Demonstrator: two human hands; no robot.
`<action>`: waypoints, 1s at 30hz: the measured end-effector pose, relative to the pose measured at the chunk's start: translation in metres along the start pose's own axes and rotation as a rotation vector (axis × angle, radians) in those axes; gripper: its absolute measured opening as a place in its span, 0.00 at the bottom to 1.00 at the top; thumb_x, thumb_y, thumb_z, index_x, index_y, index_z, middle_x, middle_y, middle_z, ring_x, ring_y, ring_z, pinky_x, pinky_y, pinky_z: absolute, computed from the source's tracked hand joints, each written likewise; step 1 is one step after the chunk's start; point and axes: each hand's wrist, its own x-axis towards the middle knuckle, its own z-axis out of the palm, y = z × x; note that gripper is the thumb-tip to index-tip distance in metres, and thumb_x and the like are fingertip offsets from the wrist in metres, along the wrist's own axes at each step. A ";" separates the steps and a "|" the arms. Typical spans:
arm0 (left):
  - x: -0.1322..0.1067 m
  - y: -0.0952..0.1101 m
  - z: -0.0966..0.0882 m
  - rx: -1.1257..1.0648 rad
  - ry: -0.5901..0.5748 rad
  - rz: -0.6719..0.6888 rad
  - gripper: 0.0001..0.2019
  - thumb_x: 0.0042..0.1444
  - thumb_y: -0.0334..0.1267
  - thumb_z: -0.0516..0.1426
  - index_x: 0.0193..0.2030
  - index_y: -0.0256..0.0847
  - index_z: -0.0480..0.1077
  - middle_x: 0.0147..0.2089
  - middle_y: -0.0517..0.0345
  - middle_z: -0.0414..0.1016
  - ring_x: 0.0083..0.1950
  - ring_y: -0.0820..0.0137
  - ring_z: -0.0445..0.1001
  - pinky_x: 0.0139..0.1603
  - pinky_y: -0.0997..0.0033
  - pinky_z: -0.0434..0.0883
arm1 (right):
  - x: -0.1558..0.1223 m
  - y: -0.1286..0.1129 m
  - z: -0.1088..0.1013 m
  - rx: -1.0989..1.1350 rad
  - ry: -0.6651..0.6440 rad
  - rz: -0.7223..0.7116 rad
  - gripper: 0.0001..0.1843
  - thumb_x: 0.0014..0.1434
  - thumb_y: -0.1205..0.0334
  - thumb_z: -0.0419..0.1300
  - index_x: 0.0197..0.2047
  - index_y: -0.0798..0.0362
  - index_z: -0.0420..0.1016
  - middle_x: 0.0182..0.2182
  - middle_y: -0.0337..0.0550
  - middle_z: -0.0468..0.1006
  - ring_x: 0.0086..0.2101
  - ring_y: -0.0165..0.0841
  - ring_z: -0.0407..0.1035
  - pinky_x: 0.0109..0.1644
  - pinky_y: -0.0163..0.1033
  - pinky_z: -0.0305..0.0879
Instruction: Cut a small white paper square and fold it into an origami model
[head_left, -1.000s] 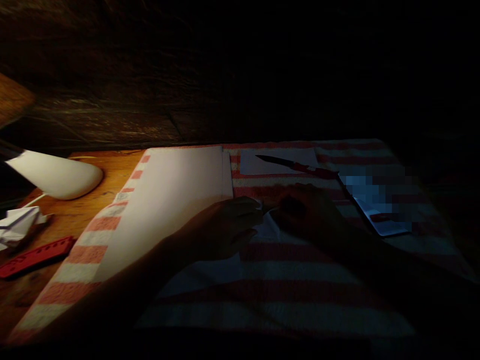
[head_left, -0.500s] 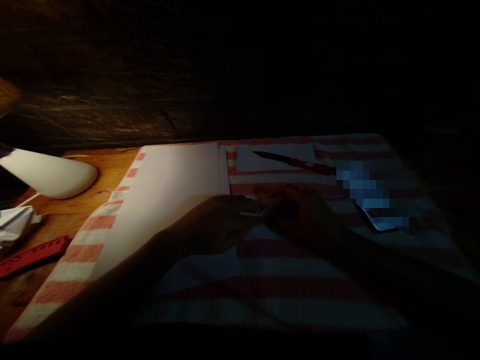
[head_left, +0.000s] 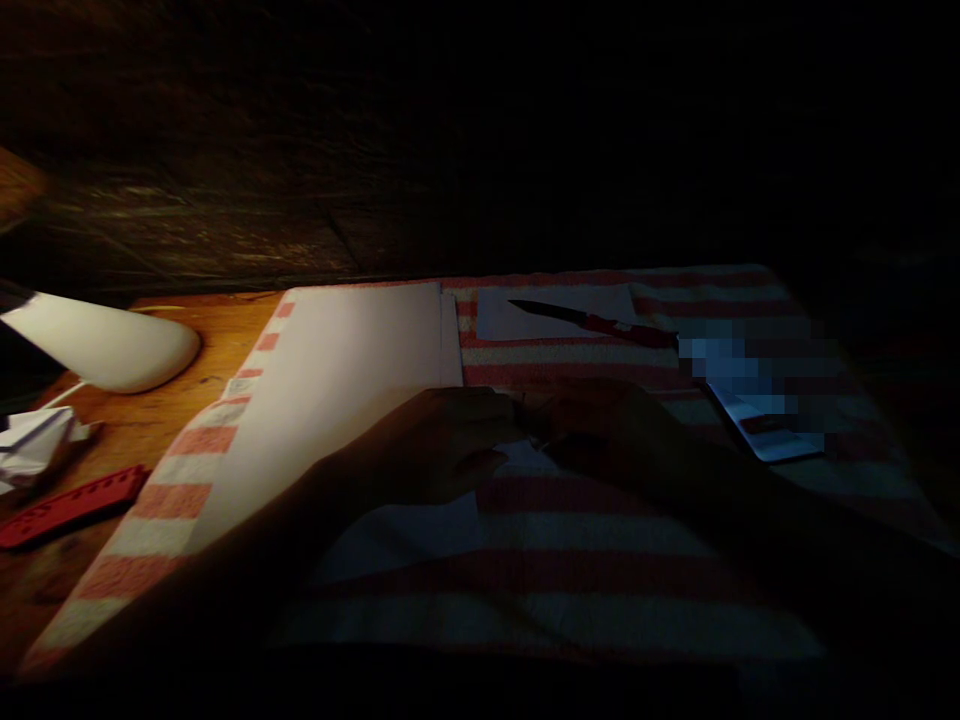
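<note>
My left hand [head_left: 450, 440] and my right hand [head_left: 600, 425] meet over the middle of the striped cloth, their fingers closed and fingertips close together. Between them is a small piece of white paper, mostly hidden by the fingers and deep shadow. Pale paper [head_left: 523, 456] shows just below the fingertips; whether it is held or lies on the cloth is hard to make out. Another white sheet [head_left: 420, 535] is partly covered by my left forearm. Left of my hands lies a larger stack of white sheets [head_left: 352, 350].
A knife [head_left: 577, 318] with a red handle lies across a small white sheet [head_left: 495, 315] at the back. A phone [head_left: 772, 445] rests at the right. On the wood at left are a white lamp base [head_left: 127, 345], folded paper [head_left: 34, 445] and a notched red object [head_left: 75, 505].
My right hand has turned and lowered slightly, its fingers now nearer the left fingertips. The white strip seen between the hands is now mostly covered. The view has shifted slightly.
</note>
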 end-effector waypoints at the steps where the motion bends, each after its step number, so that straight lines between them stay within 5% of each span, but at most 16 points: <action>1: 0.000 0.000 0.000 0.000 -0.001 0.000 0.16 0.65 0.35 0.56 0.59 0.42 0.70 0.54 0.54 0.79 0.53 0.62 0.79 0.52 0.60 0.80 | 0.000 0.002 -0.001 0.019 -0.021 -0.009 0.07 0.61 0.72 0.62 0.41 0.51 0.78 0.42 0.42 0.82 0.41 0.33 0.76 0.46 0.38 0.69; 8: 0.000 -0.002 0.002 0.018 0.044 0.046 0.12 0.64 0.33 0.57 0.54 0.40 0.71 0.53 0.54 0.79 0.55 0.64 0.78 0.53 0.63 0.79 | 0.001 0.004 0.002 0.045 0.064 0.011 0.08 0.64 0.65 0.61 0.47 0.53 0.77 0.44 0.45 0.82 0.43 0.35 0.76 0.48 0.40 0.71; 13: 0.000 -0.001 0.001 0.025 -0.003 0.009 0.13 0.63 0.34 0.57 0.54 0.40 0.72 0.52 0.53 0.79 0.52 0.64 0.79 0.51 0.65 0.78 | 0.000 0.009 0.003 0.089 0.087 -0.043 0.05 0.61 0.69 0.63 0.39 0.51 0.80 0.42 0.42 0.83 0.42 0.33 0.77 0.47 0.38 0.71; 30: 0.003 -0.001 -0.002 0.001 0.003 -0.003 0.11 0.63 0.36 0.56 0.51 0.41 0.75 0.48 0.52 0.79 0.48 0.65 0.79 0.50 0.67 0.78 | 0.004 0.016 -0.008 0.238 -0.038 -0.217 0.11 0.61 0.76 0.61 0.37 0.50 0.80 0.42 0.41 0.83 0.47 0.32 0.77 0.54 0.38 0.71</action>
